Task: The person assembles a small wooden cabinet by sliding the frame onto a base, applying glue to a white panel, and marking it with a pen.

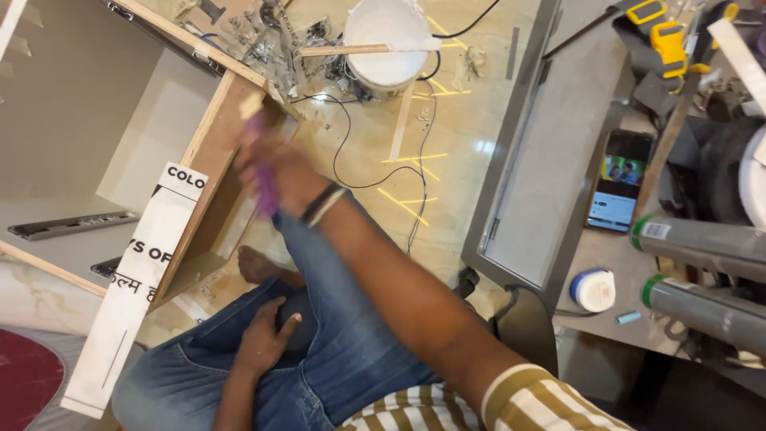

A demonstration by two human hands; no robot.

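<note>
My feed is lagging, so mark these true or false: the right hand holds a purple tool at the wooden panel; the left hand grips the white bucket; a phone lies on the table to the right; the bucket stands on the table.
1. The right hand holds a purple tool at the wooden panel. True, though blurred.
2. The left hand grips the white bucket. False: it rests on the person's jeans.
3. A phone lies on the table. True.
4. The bucket stands on the table. False: it stands on the floor.
</note>
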